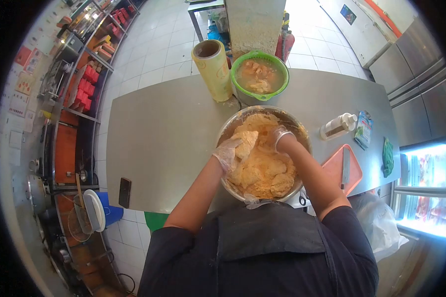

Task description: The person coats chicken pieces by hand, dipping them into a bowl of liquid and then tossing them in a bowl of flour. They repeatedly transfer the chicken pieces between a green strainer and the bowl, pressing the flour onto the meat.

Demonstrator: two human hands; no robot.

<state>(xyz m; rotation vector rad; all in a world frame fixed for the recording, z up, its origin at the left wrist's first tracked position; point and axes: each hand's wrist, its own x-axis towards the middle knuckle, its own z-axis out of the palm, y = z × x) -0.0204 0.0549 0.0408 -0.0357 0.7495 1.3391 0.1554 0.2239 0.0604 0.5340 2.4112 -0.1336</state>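
A large metal bowl (308, 129) holds orange-tinted breading flour (263, 157) and several coated pieces that look like chicken (282, 184). In a clear plastic glove, my left hand (226, 152) grips a coated chicken piece (246, 143) over the bowl's left side. My right hand (281, 135), also gloved, reaches into the flour at the right side; its fingers are hidden there. Behind the bowl stands a green colander (236, 85) set in a pot, with raw-looking pieces in cloudy liquid.
On the steel table (153, 128) stand a roll of plastic wrap (214, 74) and a white bottle (338, 126). A packet (363, 129), a green cloth or bag (387, 157), a pink cutting board (335, 166) with a knife (346, 166), scissors (303, 199) and a phone (125, 193) lie around.
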